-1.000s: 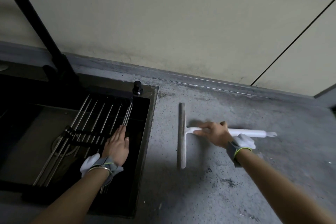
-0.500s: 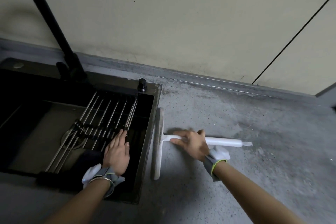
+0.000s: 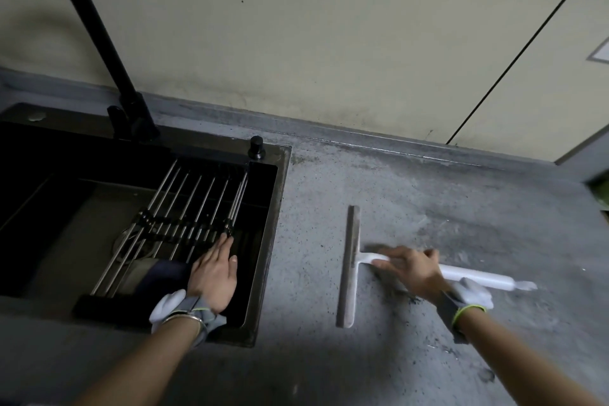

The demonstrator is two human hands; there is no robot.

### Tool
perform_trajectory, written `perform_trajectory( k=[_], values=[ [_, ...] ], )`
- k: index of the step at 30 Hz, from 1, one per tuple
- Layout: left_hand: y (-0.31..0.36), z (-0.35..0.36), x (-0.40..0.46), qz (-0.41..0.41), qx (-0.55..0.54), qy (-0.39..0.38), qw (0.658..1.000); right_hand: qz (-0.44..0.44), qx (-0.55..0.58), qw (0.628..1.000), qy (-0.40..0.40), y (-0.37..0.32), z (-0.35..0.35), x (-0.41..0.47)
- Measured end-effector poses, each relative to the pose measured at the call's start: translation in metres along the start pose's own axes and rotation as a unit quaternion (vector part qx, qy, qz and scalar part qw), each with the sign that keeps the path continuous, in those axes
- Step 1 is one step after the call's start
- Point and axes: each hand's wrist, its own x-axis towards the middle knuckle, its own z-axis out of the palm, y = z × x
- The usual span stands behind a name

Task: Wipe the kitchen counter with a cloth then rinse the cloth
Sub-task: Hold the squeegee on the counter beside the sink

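Note:
A white squeegee (image 3: 350,265) lies on the grey speckled counter (image 3: 428,201), its blade running front to back. My right hand (image 3: 412,270) grips its white handle close to the blade. Over the black sink (image 3: 263,273), my left hand (image 3: 214,277) rests flat, fingers straight, on the metal roll-up rack (image 3: 184,208). A dark cloth (image 3: 158,277) shows in the sink under the rack, just left of that hand. Dark crumbs lie on the counter beneath my right wrist.
A black curved faucet (image 3: 99,30) rises behind the sink, with a small black knob (image 3: 256,147) at the sink's back right corner. A cream wall runs along the back. The counter's right end meets a cabinet edge (image 3: 596,175).
The squeegee went left to the sink's edge, then back right across the counter, held by my right hand. My left hand stayed on the rack.

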Motion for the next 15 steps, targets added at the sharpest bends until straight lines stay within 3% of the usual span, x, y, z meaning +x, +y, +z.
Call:
perform_trajectory(
  k=[5, 15],
  values=[
    [0.001, -0.005, 0.001, -0.004, 0.014, -0.026, 1.0, -0.052, 0.027, 0.997, -0.039, -0.033, 0.024, -0.007],
    [0.006, -0.007, 0.0, -0.01, 0.012, -0.048, 0.999, -0.128, 0.006, 0.991, -0.032, -0.089, 0.064, -0.019]
  ],
)
